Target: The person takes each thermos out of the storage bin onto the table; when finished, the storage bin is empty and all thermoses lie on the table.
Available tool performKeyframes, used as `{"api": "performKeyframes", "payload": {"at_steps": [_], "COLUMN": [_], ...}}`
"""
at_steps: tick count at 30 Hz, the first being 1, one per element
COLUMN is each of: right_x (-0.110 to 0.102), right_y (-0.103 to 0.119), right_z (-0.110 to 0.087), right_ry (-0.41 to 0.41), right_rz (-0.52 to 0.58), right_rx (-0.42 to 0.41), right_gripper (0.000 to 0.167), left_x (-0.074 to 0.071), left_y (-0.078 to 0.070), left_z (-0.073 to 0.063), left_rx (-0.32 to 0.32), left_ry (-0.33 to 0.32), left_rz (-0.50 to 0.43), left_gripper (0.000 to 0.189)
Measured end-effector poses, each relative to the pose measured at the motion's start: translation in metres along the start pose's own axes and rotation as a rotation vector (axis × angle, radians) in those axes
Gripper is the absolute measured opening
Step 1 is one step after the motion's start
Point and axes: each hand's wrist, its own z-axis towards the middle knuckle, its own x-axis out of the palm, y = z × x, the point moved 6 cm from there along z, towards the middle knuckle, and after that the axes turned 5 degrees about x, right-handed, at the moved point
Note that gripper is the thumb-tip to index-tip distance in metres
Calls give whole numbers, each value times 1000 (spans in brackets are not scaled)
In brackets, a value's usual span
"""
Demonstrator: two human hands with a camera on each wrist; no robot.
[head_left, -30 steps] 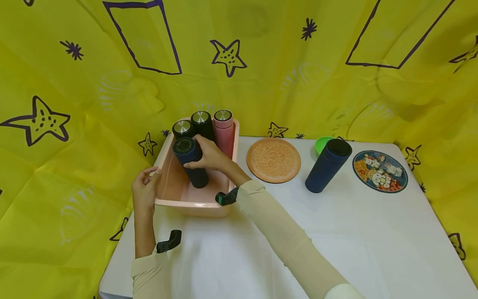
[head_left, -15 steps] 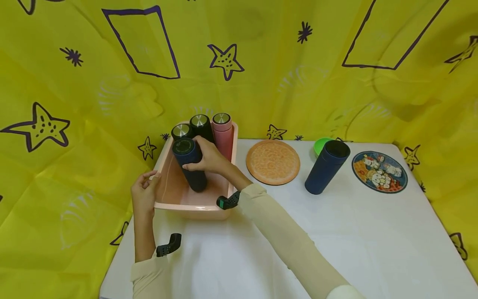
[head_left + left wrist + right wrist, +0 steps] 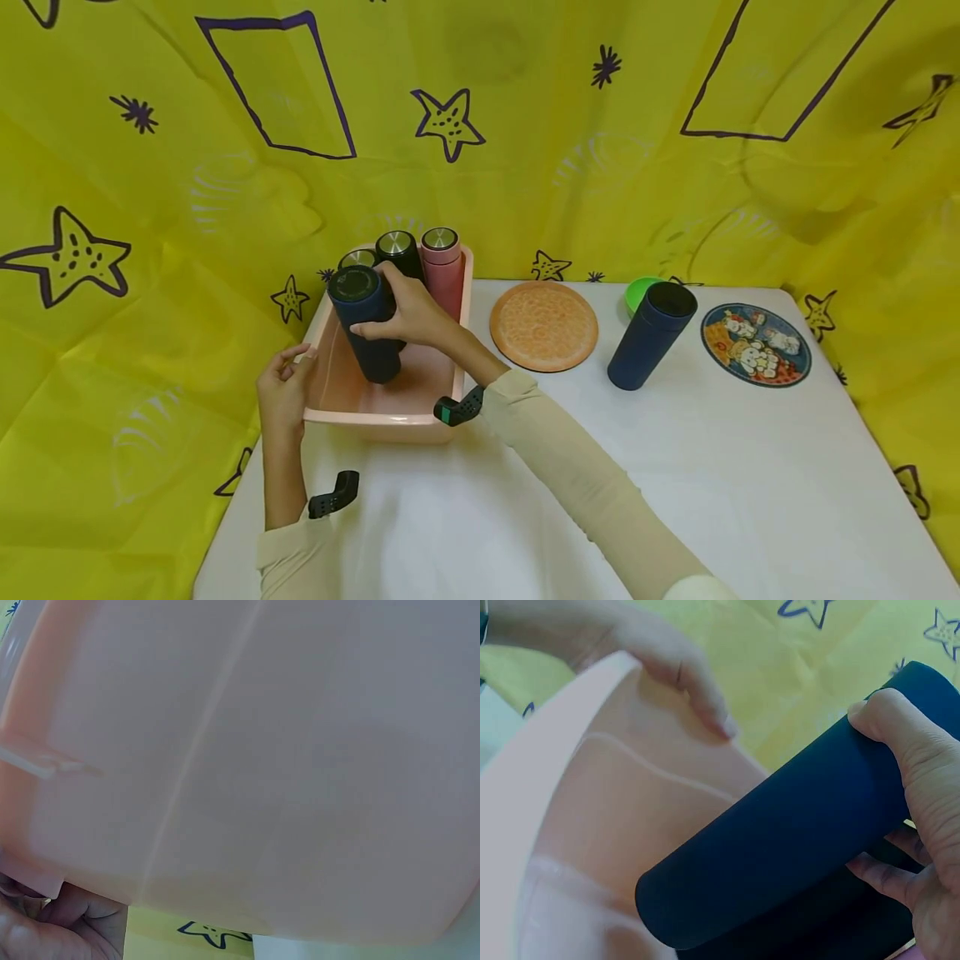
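My right hand (image 3: pixel 408 312) grips a dark blue tumbler (image 3: pixel 367 333) near its top, thumb on one side and fingers on the other, inside the pink basin (image 3: pixel 382 418). The tumbler leans slightly, its lid toward the basin's left side. With my left hand (image 3: pixel 283 383) I hold the basin's left rim, fingertips over the edge; in the left wrist view that hand (image 3: pixel 56 926) curls under the rim. Behind the held tumbler stand two black bottles (image 3: pixel 399 254) with silver lids, one mostly hidden, and a pink bottle (image 3: pixel 444 279).
Right of the basin lies a round orange mat (image 3: pixel 543 326). Another dark blue tumbler (image 3: pixel 648 337) stands upright, with a green bowl (image 3: pixel 639 293) behind it. A round cartoon-print mat (image 3: pixel 756 345) lies at the far right. A yellow patterned curtain (image 3: pixel 517 192) encloses the white table (image 3: pixel 600 467).
The held tumbler has shifted a little to the left in the basin, now covering more of the left black bottle. My left hand stays on the rim.
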Motion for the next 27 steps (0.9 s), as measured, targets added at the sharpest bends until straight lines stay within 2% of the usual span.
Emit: {"api": "performKeyframes", "payload": {"at_steps": [4, 13, 21, 27], "right_x": [-6, -30, -48, -68], "right_y": [13, 43, 61, 78], "right_z": [-1, -4, -18, -31], "right_ry": [-8, -106, -171, -252], "right_rz": [33, 100, 201, 162], "right_rx": [-24, -96, -155, -180], "right_gripper": [71, 68, 67, 67], "left_x": [0, -3, -2, -1], "left_y": [-1, -2, 0, -1], "left_z": [1, 2, -2, -3], "left_rx": [3, -5, -29, -23], "left_ry": [-2, 5, 5, 4], "left_rz": [-9, -32, -28, -44], "left_gripper": [25, 28, 29, 24]}}
